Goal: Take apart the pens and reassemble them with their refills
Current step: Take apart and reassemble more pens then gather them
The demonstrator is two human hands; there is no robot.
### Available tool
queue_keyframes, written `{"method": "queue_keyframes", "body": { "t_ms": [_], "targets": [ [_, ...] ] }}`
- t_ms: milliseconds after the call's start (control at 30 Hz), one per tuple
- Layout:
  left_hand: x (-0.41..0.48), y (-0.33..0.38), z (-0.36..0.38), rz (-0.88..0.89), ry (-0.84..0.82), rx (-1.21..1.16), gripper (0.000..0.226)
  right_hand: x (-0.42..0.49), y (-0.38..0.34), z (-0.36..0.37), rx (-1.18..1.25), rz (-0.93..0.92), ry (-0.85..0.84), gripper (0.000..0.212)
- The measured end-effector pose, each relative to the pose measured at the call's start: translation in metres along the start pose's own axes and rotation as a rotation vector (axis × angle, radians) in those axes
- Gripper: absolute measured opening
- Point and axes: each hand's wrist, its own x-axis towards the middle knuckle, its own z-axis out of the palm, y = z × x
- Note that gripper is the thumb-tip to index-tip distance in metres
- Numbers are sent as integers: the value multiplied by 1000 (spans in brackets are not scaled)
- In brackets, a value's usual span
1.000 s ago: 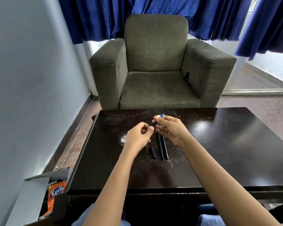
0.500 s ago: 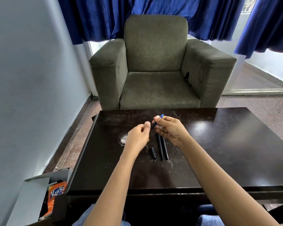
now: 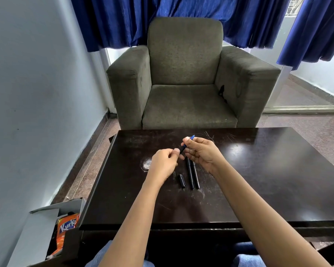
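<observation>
- The right hand (image 3: 202,153) is closed around a pen (image 3: 185,145) raised above the counter (image 3: 258,180). The blue end of this pen projects past the fingertips, towards the armchair (image 3: 185,74).
- The left hand (image 3: 163,163) is pinched shut on the black lower end of the same pen. The fingertips of both hands almost touch along it.
- It cannot be determined whether the left hand grips a loose section or the barrel itself; the joint is hidden.
- A loose black cap (image 3: 182,181) lies on the counter, just beside the two black pens (image 3: 192,175) on the side of the left forearm.
- The two black pens lie side by side, touching or nearly so. They extend from under the right hand towards the person.
- Judgement of progress: the task is at an early stage. One pen is uncapped and in hand. The two on the counter appear whole and not yet taken apart.
- No separate refill is visible on the counter.
- Remaining work, as judged: finish separating the held pen, refit its refill, recap it, then process the other two.
</observation>
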Motion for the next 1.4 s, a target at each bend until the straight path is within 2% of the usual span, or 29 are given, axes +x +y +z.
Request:
{"method": "queue_keyframes", "body": {
  "t_ms": [100, 333, 467, 567, 700, 867, 1200, 1400],
  "targets": [
    [1, -3, 0, 44, 37, -13, 17, -1, 0, 0, -9, -4, -2, 16],
    [-1, 3, -1, -57, -22, -4, 44, 0, 1, 0, -12, -2, -2, 16],
    [0, 0, 0, -4, 9, 34, 24, 1, 2, 0, -26, -9, -2, 16],
    [1, 1, 1, -15, 16, -22, 30, 1, 1, 0, -15, -14, -1, 16],
    [1, 2, 1, -73, -55, -24, 40, 1, 2, 0, -24, -8, 3, 17],
    [-1, -1, 0, 10, -22, -71, 16, 2, 2, 1, -31, 8, 20, 20],
    [-1, 2, 0, -4, -18, -49, 23, 3, -7, -8, 76, 58, -182, 27],
    [-1, 1, 0, 18, 10, -39, 18, 4, -1, -7, 35, 28, -62, 4]
  ]
}}
